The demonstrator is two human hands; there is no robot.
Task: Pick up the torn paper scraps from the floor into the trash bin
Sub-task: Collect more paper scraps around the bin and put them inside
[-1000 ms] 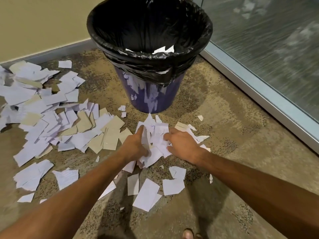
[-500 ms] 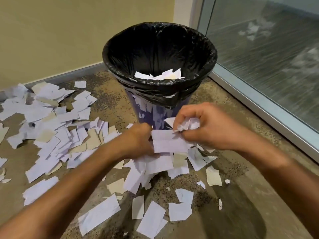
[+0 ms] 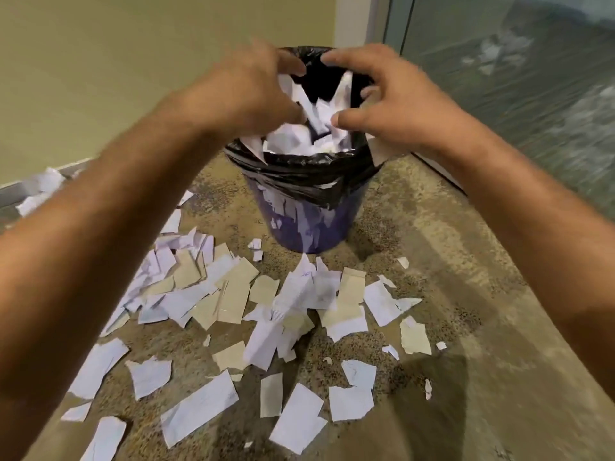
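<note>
Paper scraps, torn, white and tan: most lie strewn over your speckled floor in front of and to the left of the trash bin, with a denser drift at the left running back toward the wall. A further batch sits in the bin's mouth, between your two hands. Trash bin: purple, upright, lined with a black bag folded over the rim; white marks run down its outer side. Your left hand: raised over the bin's left rim, fingers curled, scraps showing at the fingertips; motion blur hides whether it grips them. Your right hand: over the right rim, fingers spread and loosely bent, thumb pointing inward, holding nothing visible. Glass panel: to the right, behind a pale frame.
</note>
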